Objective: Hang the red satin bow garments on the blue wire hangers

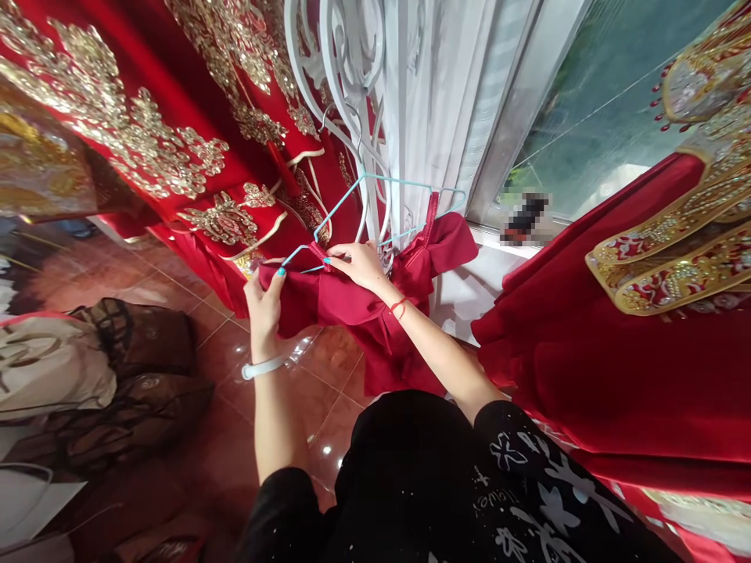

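Note:
A dark red dress [352,305] with shoulder straps hangs on a light blue wire hanger [343,205]. The hanger's hook goes up towards a white scrolled metal rack [357,133]. My left hand [264,305] pinches the dress's upper edge at the left, its thumb by the hanger's end. Over the middle of the dress reaches my right hand [359,267], its fingertips closed on the left strap [318,249] beside the hanger wire. The other strap [432,209] lies over the hanger's right side.
Red garments with gold embroidery [205,164] hang close on the left. More red embroidered clothing [598,336] hangs on the right, near a window [587,133]. Stuffed bags [141,344] stand on the tiled floor [228,367] at lower left.

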### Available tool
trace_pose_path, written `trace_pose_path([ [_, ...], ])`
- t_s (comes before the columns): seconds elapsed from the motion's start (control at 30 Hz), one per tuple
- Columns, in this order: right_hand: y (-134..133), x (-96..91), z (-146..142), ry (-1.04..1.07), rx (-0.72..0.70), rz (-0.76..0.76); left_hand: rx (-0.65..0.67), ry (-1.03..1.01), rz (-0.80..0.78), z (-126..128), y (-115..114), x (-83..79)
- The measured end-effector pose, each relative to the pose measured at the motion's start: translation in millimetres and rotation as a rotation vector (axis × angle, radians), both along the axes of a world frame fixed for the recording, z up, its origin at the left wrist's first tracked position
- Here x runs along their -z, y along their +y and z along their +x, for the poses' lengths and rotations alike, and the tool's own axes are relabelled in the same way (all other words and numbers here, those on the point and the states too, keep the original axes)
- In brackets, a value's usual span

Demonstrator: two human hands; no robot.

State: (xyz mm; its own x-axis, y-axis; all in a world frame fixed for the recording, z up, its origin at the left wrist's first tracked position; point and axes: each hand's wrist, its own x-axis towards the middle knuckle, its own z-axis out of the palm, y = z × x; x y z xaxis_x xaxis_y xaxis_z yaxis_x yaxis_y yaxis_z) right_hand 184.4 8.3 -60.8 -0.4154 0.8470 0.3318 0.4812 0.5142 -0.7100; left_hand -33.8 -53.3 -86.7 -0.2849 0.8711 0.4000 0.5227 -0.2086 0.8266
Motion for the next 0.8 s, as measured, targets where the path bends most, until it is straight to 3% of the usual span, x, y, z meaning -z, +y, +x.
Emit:
trace_pose_path([
  [0.13,-0.7,-3.0,-1.7,-0.017,0.016,-0.006,0.202,0.253,-0.013,5.6,15.8,-58.9],
  [0.23,2.2,-8.8,-2.9,-0.071,0.036,0.000,0.294,0.372,-0.042,26.8,29.0,-85.3],
  [0.3,6.5,-12.1,-4.4,-0.139,0.050,-0.010,0.324,0.441,-0.039,40.9,36.7,-89.9],
  [0.4,10.1,-12.7,-2.9,-0.188,0.063,-0.022,0.374,0.498,-0.021,52.9,42.9,-83.1],
  [0.53,0.2,-5.1,29.8,0.139,-0.032,0.114,0.331,0.514,0.042,50.0,42.9,-66.1],
  [0.6,-4.6,1.2,65.2,0.339,0.144,0.250,0.296,0.520,0.075,45.3,44.4,-60.7],
  [0.7,0.3,12.2,129.6,0.359,0.841,0.309,0.306,0.536,0.096,40.9,51.5,-61.8],
  [0.73,5.4,15.7,149.8,0.300,0.946,0.253,0.319,0.545,0.102,40.9,54.4,-64.5],
  [0.8,18.3,20.7,182.9,0.197,0.953,0.157,0.334,0.556,0.133,44.2,58.4,-70.9],
])
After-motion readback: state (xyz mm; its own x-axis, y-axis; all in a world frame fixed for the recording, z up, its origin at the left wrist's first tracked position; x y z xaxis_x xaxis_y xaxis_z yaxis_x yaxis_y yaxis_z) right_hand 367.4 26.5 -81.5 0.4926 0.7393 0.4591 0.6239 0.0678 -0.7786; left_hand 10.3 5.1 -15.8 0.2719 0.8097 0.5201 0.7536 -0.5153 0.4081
